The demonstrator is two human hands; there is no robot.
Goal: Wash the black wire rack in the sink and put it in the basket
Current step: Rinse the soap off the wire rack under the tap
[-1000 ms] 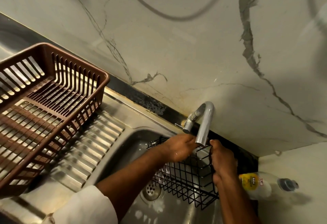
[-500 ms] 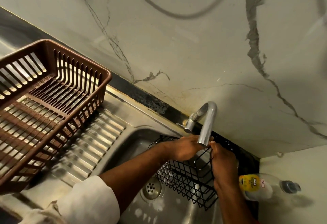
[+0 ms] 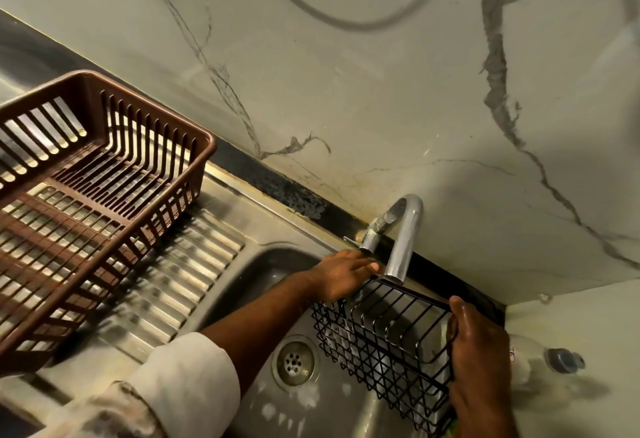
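The black wire rack (image 3: 384, 340) hangs over the steel sink (image 3: 266, 271), just below the curved tap spout (image 3: 405, 240). My right hand (image 3: 478, 351) grips the rack's right end, fingers curled round the wire. My left hand (image 3: 346, 273) lies on the rack's far left corner, fingers stretched toward the tap's base and lever. The brown slotted basket (image 3: 204, 150) stands with nothing in it on the ribbed draining board at the left.
The sink drain (image 3: 294, 363) lies below the rack, with soap foam on the sink floor. A clear bottle (image 3: 540, 358) lies on the counter at the right. The marble wall rises close behind the tap; a white hose loops at the top.
My right hand has slid out to the rack's right end, turning the rack's long side into view. My left hand has shifted up toward the tap base.
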